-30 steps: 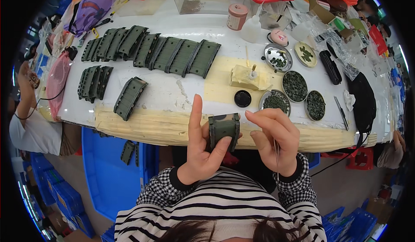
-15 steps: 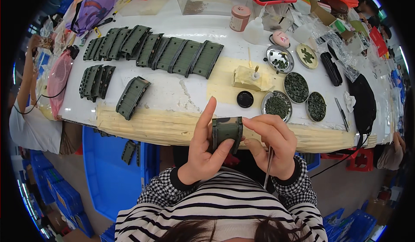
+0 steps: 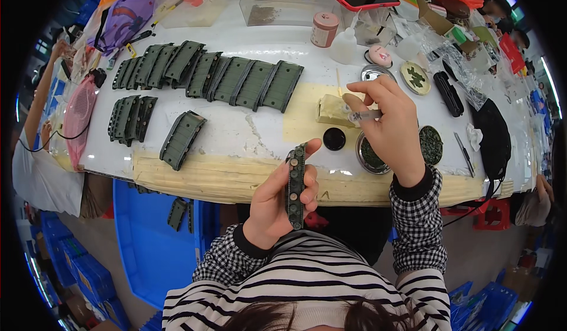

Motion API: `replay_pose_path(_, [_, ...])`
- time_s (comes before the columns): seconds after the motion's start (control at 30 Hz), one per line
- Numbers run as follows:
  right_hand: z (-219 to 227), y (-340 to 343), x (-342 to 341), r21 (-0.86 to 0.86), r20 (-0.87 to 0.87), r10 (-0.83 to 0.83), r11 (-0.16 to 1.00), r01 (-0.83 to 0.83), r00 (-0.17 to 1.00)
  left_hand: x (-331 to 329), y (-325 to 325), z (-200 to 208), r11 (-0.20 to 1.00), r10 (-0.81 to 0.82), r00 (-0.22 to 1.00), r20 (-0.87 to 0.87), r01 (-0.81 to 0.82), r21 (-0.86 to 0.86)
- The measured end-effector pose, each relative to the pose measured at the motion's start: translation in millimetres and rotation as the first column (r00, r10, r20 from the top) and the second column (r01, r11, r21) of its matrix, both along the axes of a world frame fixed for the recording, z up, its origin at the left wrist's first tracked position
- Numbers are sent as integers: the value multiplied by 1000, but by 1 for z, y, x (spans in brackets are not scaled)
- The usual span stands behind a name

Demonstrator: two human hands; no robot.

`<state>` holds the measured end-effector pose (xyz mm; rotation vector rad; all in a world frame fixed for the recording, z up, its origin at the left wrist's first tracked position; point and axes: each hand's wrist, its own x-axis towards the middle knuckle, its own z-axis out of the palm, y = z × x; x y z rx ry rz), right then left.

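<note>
My left hand (image 3: 279, 192) is closed round a dark green curved piece (image 3: 296, 190), held edge-on above the table's front edge. A row of round studs or holes runs along its visible edge. To the right and farther out, my right hand (image 3: 391, 127) pinches a small translucent tube (image 3: 372, 115) beside a cream-coloured block (image 3: 332, 110). The tube's far end lies close to the block; I cannot tell if they touch. Left of the right hand lies a round black lid (image 3: 334, 139). Metal dishes of small dark green bits (image 3: 430, 145) sit under and beside that hand, which partly hides them.
More curved green pieces (image 3: 236, 83) stand in a row at the back left, with a single one (image 3: 183, 140) nearer. A blue bin (image 3: 153, 242) is below the table at left. Along the right lie a pen (image 3: 465, 155), a black case (image 3: 450, 94) and black cloth (image 3: 494, 142).
My right hand has left the green piece, moved up and right to the block, and now holds the translucent tube. My left hand has turned the piece edge-on.
</note>
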<state>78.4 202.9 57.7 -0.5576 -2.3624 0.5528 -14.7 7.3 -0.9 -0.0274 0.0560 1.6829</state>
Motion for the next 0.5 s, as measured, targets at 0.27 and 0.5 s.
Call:
replay_pose_path(0.27, [-7, 3, -1, -34, -53, 50, 998, -52, 997, 1, 1, 2, 998, -62, 989, 131, 61, 12])
replay_pose_path(0.5, [20, -48, 20, -245, -391, 74, 952, -182, 917, 3, 0, -4, 986, -94, 993, 64, 84, 146])
